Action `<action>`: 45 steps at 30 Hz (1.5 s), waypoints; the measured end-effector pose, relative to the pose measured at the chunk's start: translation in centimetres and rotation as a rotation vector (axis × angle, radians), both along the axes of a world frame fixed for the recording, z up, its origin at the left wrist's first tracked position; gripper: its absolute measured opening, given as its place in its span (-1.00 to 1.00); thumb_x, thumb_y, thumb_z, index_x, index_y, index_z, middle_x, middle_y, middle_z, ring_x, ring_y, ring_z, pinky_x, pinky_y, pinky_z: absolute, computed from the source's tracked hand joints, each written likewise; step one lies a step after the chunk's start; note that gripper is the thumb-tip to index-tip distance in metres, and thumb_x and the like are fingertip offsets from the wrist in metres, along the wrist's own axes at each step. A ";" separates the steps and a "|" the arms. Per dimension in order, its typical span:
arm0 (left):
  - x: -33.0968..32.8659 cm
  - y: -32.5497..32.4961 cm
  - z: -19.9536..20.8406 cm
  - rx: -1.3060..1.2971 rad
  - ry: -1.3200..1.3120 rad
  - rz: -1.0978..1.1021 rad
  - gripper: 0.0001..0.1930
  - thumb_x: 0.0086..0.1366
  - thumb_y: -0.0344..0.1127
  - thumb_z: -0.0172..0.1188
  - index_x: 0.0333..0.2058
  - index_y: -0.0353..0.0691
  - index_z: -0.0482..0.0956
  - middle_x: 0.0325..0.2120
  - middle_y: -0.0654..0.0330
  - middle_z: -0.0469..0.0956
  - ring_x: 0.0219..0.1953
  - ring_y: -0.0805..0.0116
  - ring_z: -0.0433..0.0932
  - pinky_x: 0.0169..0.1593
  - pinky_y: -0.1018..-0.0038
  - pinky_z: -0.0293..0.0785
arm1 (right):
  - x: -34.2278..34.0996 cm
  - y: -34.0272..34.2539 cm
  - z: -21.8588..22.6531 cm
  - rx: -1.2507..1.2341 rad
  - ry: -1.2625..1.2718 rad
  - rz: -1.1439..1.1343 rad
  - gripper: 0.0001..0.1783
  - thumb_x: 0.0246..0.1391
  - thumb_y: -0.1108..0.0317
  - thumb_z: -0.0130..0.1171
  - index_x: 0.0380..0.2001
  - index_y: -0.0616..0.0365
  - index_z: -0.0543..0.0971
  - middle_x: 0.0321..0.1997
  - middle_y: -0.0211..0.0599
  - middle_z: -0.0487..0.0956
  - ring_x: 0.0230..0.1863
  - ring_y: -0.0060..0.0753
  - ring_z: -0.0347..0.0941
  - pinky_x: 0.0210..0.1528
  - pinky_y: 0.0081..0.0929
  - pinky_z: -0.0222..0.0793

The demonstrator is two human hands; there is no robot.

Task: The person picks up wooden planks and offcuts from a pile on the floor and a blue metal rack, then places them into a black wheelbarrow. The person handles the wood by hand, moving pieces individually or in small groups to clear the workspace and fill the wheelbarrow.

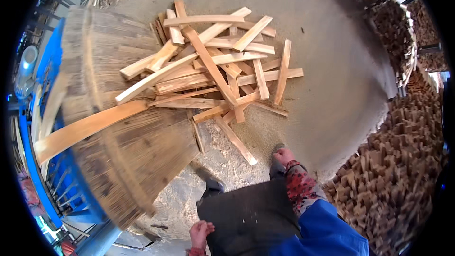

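My left hand is beside the edge of the black apron over my lap, its fingers curled in with nothing showing between them. Farther forward, above my right shoe, my right hand makes a loose fist, and no object sticks out of it. A red patterned cuff and a blue sleeve cover that arm. Ahead of both hands lies a loose heap of pale wooden slats, crossed over one another. The slat nearest me points toward my right hand, apart from it.
On the left, a plank platform stands beside a blue metal frame, and a long board juts over it. Sawdust covers the concrete floor. Many stacked wood pieces fill the right side.
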State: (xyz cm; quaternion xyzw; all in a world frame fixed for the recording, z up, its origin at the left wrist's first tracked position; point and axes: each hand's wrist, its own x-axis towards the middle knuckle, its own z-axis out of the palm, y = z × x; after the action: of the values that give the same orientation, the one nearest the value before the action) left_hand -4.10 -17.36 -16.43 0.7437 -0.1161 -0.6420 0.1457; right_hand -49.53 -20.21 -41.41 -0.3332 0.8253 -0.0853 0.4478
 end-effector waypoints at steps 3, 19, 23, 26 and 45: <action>-3.2 1.6 -2.5 0.055 -0.095 -0.052 -0.73 0.31 -0.35 0.12 -0.08 -0.39 0.42 -0.30 -0.06 0.59 -0.31 0.16 0.62 -0.26 0.36 0.63 | -5.2 -1.1 -10.3 0.209 0.057 0.044 -0.62 -0.10 0.09 0.22 -0.28 0.12 0.65 -0.32 -0.04 0.63 -0.18 -0.03 0.57 -0.10 -0.17 0.46; -15.3 -10.8 -15.0 -0.145 -0.263 -0.410 -0.72 0.29 -0.44 0.16 -0.04 -0.35 0.42 -0.23 0.15 0.58 -0.18 0.45 0.55 -0.03 0.52 0.47 | -12.7 -11.9 -29.7 0.097 0.594 0.451 -0.43 -0.05 0.21 0.25 0.07 0.04 0.41 0.07 -0.26 0.42 0.16 -0.14 0.29 0.16 0.03 0.16; -15.6 -18.2 -18.4 -0.390 -0.193 -0.554 -0.70 0.29 -0.46 0.15 -0.03 -0.37 0.38 -0.22 0.12 0.57 -0.17 0.44 0.55 -0.04 0.51 0.48 | -15.1 -10.9 -32.1 0.052 0.560 0.549 -0.64 0.09 0.34 0.04 0.00 0.06 0.43 0.03 -0.18 0.43 0.13 -0.13 0.31 0.09 0.02 0.22; -15.8 -19.0 -19.9 -0.396 -0.136 -0.597 -0.71 0.29 -0.52 0.12 -0.02 -0.34 0.37 -0.19 0.07 0.56 -0.17 0.36 0.56 -0.03 0.45 0.49 | -14.8 -10.3 -33.3 0.032 0.444 0.544 -0.60 -0.05 0.46 0.10 -0.06 0.13 0.45 0.01 -0.11 0.42 0.10 -0.06 0.33 0.04 -0.01 0.31; -16.4 -4.1 -22.9 -0.128 0.053 -0.284 -0.74 0.32 -0.48 0.10 -0.04 -0.40 0.38 -0.25 -0.02 0.59 -0.24 0.28 0.61 -0.22 0.44 0.60 | -14.1 -8.6 -32.9 0.034 0.541 0.496 -0.42 -0.23 0.34 0.37 -0.06 0.19 0.43 -0.06 -0.12 0.44 0.05 -0.06 0.39 0.03 -0.25 0.40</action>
State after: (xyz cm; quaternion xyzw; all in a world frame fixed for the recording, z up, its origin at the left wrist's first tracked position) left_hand -20.51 -21.43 -39.32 0.6918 -0.2569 -0.6669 0.1035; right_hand -63.59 -28.83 -74.28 -0.5262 0.8094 0.1305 0.2259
